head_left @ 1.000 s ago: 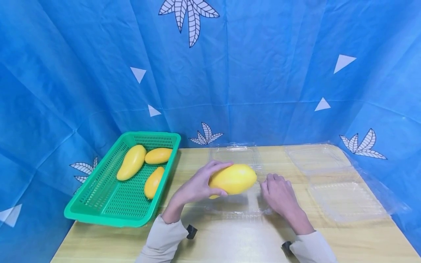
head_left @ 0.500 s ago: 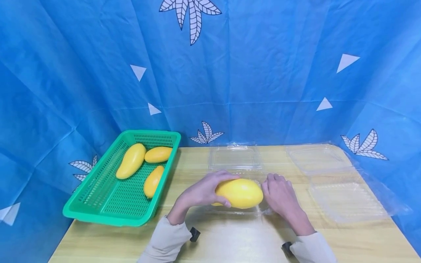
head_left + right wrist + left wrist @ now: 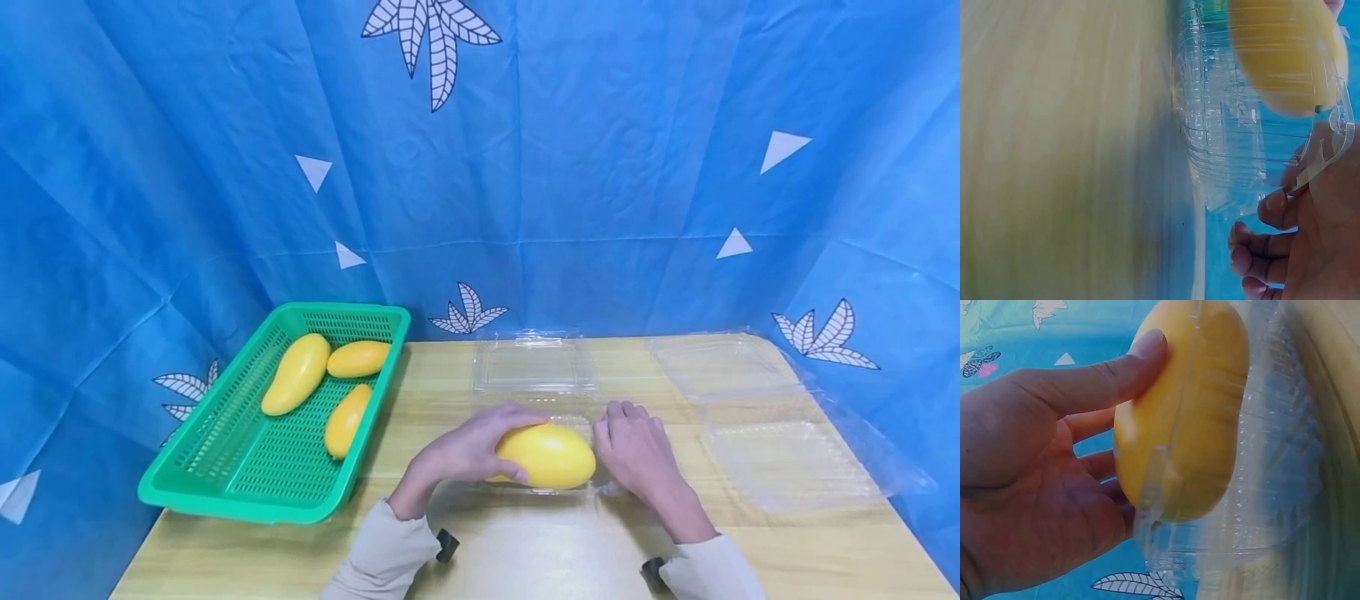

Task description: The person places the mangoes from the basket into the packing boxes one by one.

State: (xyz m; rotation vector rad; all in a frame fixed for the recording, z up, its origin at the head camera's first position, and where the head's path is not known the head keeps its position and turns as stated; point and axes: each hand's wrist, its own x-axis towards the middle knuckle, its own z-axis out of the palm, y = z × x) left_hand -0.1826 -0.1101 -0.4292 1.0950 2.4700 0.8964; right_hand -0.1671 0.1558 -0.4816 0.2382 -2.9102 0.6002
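Glare whitens the table (image 3: pixel 528 550) in the bright head view; both wrist views look dimmer.

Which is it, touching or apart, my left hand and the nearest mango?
Touching. In the left wrist view, the left hand holds the mango, the thumb pressed against its side, no gap showing.

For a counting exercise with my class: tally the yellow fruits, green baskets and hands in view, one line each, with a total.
Yellow fruits: 4
Green basket: 1
Hands: 2
Total: 7
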